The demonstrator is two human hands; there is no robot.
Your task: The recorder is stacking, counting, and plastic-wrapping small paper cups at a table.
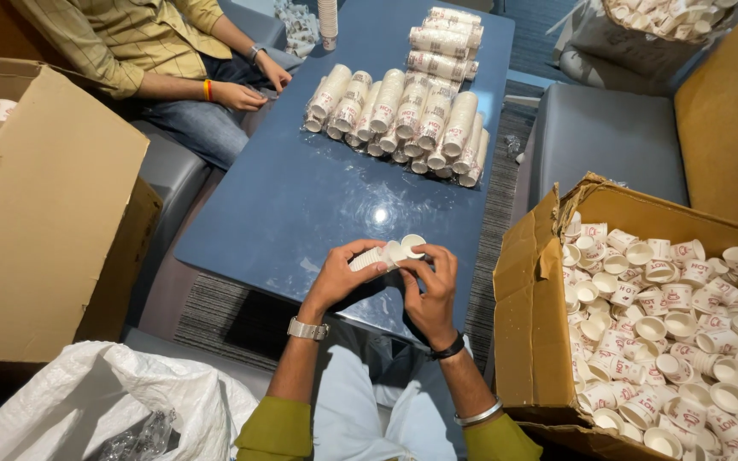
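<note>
My left hand (342, 275) and my right hand (434, 286) together hold a short stack of small white paper cups (389, 253) lying sideways, just above the near edge of the blue table (301, 205). The left hand grips the stack's body; the right hand's fingers pinch the end cup at its open mouth. A watch sits on my left wrist, a dark band and a bangle on my right arm.
Rows of stacked cups (403, 115) lie on the table's far half. An open cardboard box (531, 290) of loose cups stands at my right. Another cardboard box (36, 205) is at left, a white sack (104, 401) below it. A seated person (172, 51) is at the far left.
</note>
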